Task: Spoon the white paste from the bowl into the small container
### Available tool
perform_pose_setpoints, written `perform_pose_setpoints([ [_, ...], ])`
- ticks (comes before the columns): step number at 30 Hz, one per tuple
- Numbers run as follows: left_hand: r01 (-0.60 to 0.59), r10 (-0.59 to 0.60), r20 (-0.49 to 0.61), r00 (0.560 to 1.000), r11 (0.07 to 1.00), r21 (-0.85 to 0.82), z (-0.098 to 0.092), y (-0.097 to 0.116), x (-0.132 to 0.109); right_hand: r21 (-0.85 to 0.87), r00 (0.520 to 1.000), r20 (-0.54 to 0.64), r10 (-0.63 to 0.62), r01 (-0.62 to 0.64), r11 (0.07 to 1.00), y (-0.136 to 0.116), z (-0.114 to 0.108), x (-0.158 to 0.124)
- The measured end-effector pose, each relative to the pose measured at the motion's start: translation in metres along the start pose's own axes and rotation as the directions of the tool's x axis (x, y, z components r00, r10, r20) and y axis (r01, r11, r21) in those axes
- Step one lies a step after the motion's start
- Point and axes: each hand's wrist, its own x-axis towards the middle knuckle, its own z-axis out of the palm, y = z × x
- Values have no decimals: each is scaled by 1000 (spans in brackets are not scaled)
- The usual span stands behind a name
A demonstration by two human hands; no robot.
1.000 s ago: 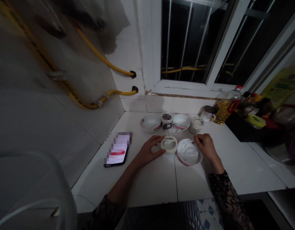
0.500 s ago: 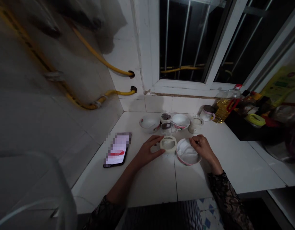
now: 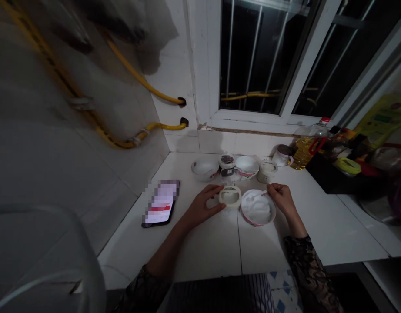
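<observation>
My left hand (image 3: pixel 200 208) grips a small cream seasoning jar (image 3: pixel 230 203) between thumb and fingers; the jar stands upright on the counter with its lid raised at the back. Just right of it sits a white bowl with a pink-patterned rim (image 3: pixel 259 224), holding white powder (image 3: pixel 257 212). My right hand (image 3: pixel 282 201) pinches the handle of a small white spoon (image 3: pixel 261 193) over the bowl's upper right side. The spoon's head lies at the powder, and whether it carries any is hard to tell.
Behind stand two white bowls (image 3: pixel 205 169), a dark-filled jar (image 3: pixel 226 161), another cream jar (image 3: pixel 267 172) and a lidded mug (image 3: pixel 283 156). A phone (image 3: pixel 161 203) lies on the left. An oil bottle (image 3: pixel 303 152) and a black condiment box (image 3: pixel 327 176) are at the right.
My right hand has shifted slightly right, and the spoon's handle and head now show above the powder. My left hand keeps its hold on the jar. The view has shifted slightly.
</observation>
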Motion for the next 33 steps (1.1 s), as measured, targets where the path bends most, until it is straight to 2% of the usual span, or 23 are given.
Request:
perform_pose_setpoints([
  [6,16,-16,-2,1000,1000,1,0,0,1,43,997,-72,-3,6,999,-6,6,0],
  [9,20,-20,7,1000,1000,-12,0,0,0,-4,973,-174,-151,153,988,-19,18,-9],
  [11,21,-20,7,1000,1000,-18,-1,0,0,-130,901,-229,-368,347,929,-29,27,-16],
  [12,20,-19,4,1000,1000,-20,0,0,0,-209,845,-204,-494,455,866,-34,31,-19],
  [14,15,-15,-1,1000,1000,-22,0,0,0,-338,714,-53,-698,645,685,-40,37,-24],
  [15,15,-15,-2,1000,1000,-22,0,0,-1,-374,653,36,-756,710,596,-42,39,-26],
  [16,16,-16,-2,1000,1000,-20,0,0,-1,-397,610,104,-786,750,529,-43,40,-27],
  [17,17,-17,1,1000,1000,-18,0,0,-1,-413,587,136,-798,766,492,-43,40,-27],
  [19,18,-18,3,1000,1000,-15,0,0,0,-429,594,94,-799,749,506,-42,37,-26],
  [21,16,-15,3,1000,1000,-17,0,0,0,-403,630,-14,-776,707,581,-38,30,-23],
  [23,13,-13,-4,1000,1000,-14,0,0,0,-361,688,-103,-718,647,672,-31,21,-20],
  [26,16,-16,-6,1000,1000,1,0,0,0,-365,774,-141,-618,539,759,-19,4,-14],
  [28,15,-15,-3,1000,1000,4,0,1,0,-412,794,-93,-600,518,750,-10,-5,-10],
  [33,10,-10,-5,1000,1000,1,0,1,0,-535,758,159,-633,604,590,-3,-7,-5],
])
